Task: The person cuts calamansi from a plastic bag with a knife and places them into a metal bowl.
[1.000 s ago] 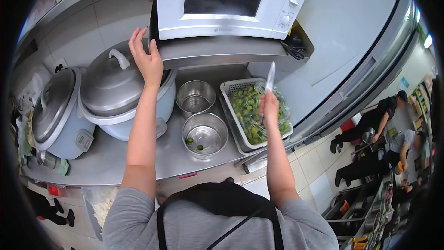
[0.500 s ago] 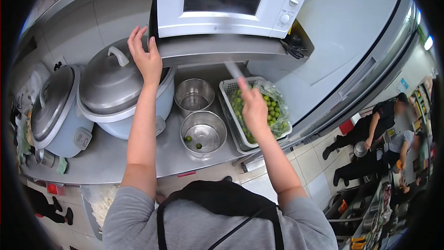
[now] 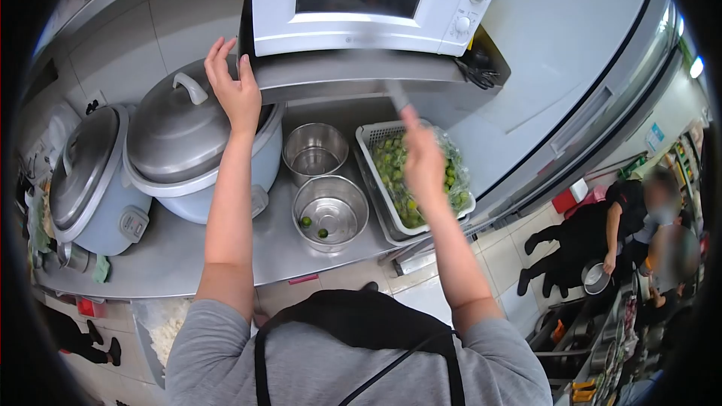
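My left hand (image 3: pixel 235 90) is raised beside the left end of the steel shelf, fingers stretched up and apart, in front of the large rice cooker (image 3: pixel 177 131). Whether it touches the shelf, I cannot tell. My right hand (image 3: pixel 425 165) is closed around a knife (image 3: pixel 397 95), whose pale blade is blurred and points up towards the shelf. Below this hand stands a white basket (image 3: pixel 367 135) of small green limes (image 3: pixel 391 169), partly in clear plastic. Two limes lie in the nearer steel pot (image 3: pixel 331 240); the other steel pot (image 3: pixel 316 131) is behind it.
A white microwave (image 3: pixel 361 30) sits on the steel shelf (image 3: pixel 331 75) above the counter (image 3: pixel 278 252). Another rice cooker (image 3: pixel 105 218) is at the left. A tall fridge (image 3: pixel 556 53) stands at right. Beyond, a person (image 3: pixel 587 233) holds a metal pan (image 3: pixel 596 277).
My right hand has shifted slightly right with the knife, still blurred. My left hand has hardly moved. The people at the right have moved closer.
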Motion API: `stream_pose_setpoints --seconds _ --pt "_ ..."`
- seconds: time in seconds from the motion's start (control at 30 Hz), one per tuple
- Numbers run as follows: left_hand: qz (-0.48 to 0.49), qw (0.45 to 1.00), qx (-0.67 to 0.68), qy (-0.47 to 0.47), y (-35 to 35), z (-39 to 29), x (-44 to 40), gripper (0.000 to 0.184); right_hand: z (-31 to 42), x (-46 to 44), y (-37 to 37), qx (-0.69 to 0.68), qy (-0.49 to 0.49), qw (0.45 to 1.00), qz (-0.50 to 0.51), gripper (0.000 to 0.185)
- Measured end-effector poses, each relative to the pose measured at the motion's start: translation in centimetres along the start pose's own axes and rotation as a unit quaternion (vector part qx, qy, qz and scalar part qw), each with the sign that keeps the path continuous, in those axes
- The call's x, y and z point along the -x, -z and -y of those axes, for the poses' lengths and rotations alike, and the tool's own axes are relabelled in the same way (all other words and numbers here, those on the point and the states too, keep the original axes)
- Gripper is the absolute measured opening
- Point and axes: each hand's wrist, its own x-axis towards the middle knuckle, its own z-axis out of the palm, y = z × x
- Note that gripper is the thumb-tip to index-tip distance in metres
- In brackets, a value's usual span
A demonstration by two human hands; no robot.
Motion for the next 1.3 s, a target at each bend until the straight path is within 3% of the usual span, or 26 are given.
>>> stream_pose_setpoints --seconds 0.07,0.17,0.27,0.33,0.4,0.47,0.57,0.63,0.67,0.7,0.73,0.77,0.83,0.87,0.9,0.97,1.07,1.13,1.3 --pt "0.005 1.0 0.002 0.002 0.1 0.0 0.4 0.028 -3.2 -3.7 0.7 0.034 -0.052 0.996 -0.056 0.052" --pt "0.004 1.0 -0.002 0.0 0.1 -0.1 0.1 0.028 -4.4 -5.0 0.1 0.077 -0.088 0.993 -0.028 0.053" --pt "0.003 1.0 -0.008 0.0 0.1 -0.2 0.2 0.028 -1.5 -1.3 -1.2 0.051 -0.014 0.999 -0.006 0.053" --pt "0.0 1.0 -0.005 -0.005 0.1 -0.2 0.1 0.028 0.6 1.2 -0.5 0.003 0.032 0.996 0.081 0.055" --pt "0.001 1.0 -0.001 -0.004 0.0 0.0 0.0 0.027 -0.2 0.4 -0.3 -0.004 0.022 0.999 0.03 0.054" --pt "0.001 1.0 0.001 0.001 0.1 0.0 0.4 0.027 -3.8 -3.0 0.8 0.023 -0.041 0.998 -0.04 0.056" --pt "-0.004 1.0 -0.001 -0.008 0.0 -0.1 0.0 0.026 -5.1 -4.7 0.6 0.11 -0.102 0.988 -0.024 0.056" --pt "-0.001 1.0 -0.011 0.001 0.1 -0.2 0.2 0.026 -2.9 -2.2 -0.3 0.094 -0.033 0.995 -0.004 0.055" --pt "-0.002 1.0 -0.011 0.001 0.1 -0.2 0.2 0.026 -0.3 -0.7 -0.2 0.015 -0.029 0.999 0.029 0.053" --pt "-0.001 1.0 -0.005 0.007 0.1 -0.3 0.3 0.026 0.0 1.2 -0.9 -0.055 0.043 0.996 0.05 0.05" --pt "-0.001 1.0 0.002 0.011 0.1 -0.2 0.2 0.026 2.2 2.7 0.0 -0.11 0.004 0.983 0.148 0.042" --pt "0.0 1.0 0.002 0.009 0.0 -0.2 0.1 0.026 2.2 3.3 -1.1 -0.2 -0.02 0.972 0.122 0.033" --pt "-0.004 1.0 0.01 0.012 0.0 0.0 0.2 0.026 2.2 2.1 -0.9 -0.386 -0.158 0.904 0.096 0.021" --pt "-0.003 1.0 0.008 0.014 0.1 0.0 0.5 0.026 1.9 0.3 -0.3 -0.474 -0.272 0.832 0.095 0.023" --pt "-0.005 1.0 0.008 0.011 0.0 0.1 0.5 0.026 2.3 -1.8 -0.3 -0.475 -0.276 0.833 0.063 0.031" --pt "-0.005 1.0 0.009 0.003 0.1 0.0 0.3 0.026 0.7 -5.1 -1.5 -0.563 -0.296 0.766 0.093 0.032" --pt "-0.005 1.0 -0.024 0.0 0.1 -0.1 0.3 0.026 0.6 -7.3 -3.8 -0.529 -0.369 0.758 0.092 0.036" --pt "-0.008 1.0 -0.022 -0.004 0.1 0.0 0.3 0.026 -1.3 -5.5 -4.5 -0.537 -0.356 0.76 0.09 0.038" --pt "-0.016 1.0 -0.006 0.006 -0.1 0.0 0.3 0.027 -6.0 -0.7 -1.9 -0.571 -0.431 0.699 -0.015 0.038"
